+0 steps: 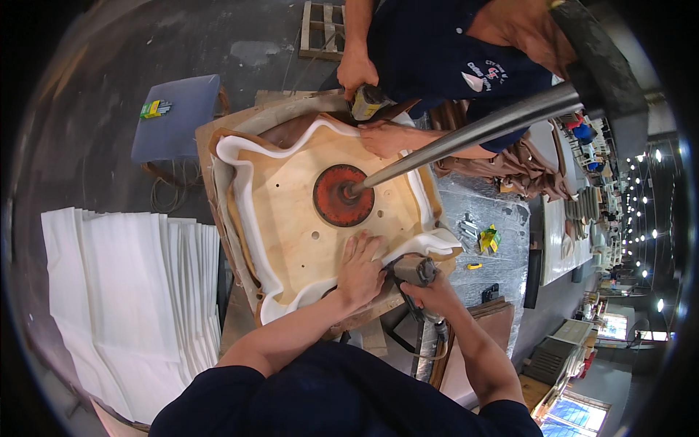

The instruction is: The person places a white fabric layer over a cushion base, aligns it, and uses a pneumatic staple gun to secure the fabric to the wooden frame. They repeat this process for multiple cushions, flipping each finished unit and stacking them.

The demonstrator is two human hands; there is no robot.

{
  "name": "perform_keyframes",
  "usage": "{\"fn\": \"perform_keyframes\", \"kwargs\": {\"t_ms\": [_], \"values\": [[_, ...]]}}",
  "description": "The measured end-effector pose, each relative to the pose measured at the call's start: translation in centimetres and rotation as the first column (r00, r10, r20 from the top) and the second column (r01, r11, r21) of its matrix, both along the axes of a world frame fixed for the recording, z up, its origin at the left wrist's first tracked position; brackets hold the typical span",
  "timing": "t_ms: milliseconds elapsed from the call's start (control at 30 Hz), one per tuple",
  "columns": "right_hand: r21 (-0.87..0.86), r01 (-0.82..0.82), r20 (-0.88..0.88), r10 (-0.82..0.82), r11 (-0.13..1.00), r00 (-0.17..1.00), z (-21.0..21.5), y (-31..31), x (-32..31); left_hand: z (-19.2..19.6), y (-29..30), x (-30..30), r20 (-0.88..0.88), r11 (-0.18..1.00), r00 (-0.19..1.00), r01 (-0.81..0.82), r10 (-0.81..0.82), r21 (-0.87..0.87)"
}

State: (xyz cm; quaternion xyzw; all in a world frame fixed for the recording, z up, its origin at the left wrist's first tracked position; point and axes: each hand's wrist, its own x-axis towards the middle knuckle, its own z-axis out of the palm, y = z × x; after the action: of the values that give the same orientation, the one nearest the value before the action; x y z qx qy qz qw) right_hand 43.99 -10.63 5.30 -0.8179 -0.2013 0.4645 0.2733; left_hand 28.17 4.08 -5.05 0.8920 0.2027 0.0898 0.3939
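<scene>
A plywood seat panel (280, 218) lies underside up, its edges wrapped in white padding (247, 211) and brown cover material (285, 133). A round red press plate (328, 197) on a metal rod (466, 133) bears on its middle. My left hand (362, 271) lies on the near part of the panel, fingers stretched flat, thumb side by the near edge. My right hand (435, 295) grips a staple gun (416, 271), its nose at that near edge beside my left hand. The exact contact point is hidden.
Across the panel, a co-worker's hand (357, 73) holds another staple gun (368, 102); their other hand (386, 138) presses the far edge. White sheets (124, 284) are stacked at left. Staple strips (468, 231) and a yellow-green packet (489, 239) lie on the wrapped table (502, 211) at right.
</scene>
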Motion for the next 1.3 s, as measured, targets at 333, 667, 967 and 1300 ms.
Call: {"fn": "perform_keyframes", "kwargs": {"t_ms": [333,667,967,1300], "values": [[-0.096,-0.035,0.077,0.043,0.995,0.996,0.5,2.1,-0.9,-0.1,0.4,-0.1,-0.009,0.999,0.999,0.031,-0.031,-0.005],[0.083,0.019,-0.013,-0.018,0.996,1.000,0.8,0.7,-1.8,-0.7,0.0,-1.8,0.048,0.999,0.999,-0.011,0.009,0.045],[0.032,-0.001,0.018,0.000,0.999,1.000,0.5,1.3,-3.1,-1.0,0.0,-1.9,0.041,0.999,0.999,0.009,-0.008,-0.043],[0.097,0.090,-0.040,-0.086,0.991,0.995,0.3,0.8,-3.4,-0.8,0.0,-4.0,0.141,0.998,0.990,-0.032,0.023,0.062]]}}
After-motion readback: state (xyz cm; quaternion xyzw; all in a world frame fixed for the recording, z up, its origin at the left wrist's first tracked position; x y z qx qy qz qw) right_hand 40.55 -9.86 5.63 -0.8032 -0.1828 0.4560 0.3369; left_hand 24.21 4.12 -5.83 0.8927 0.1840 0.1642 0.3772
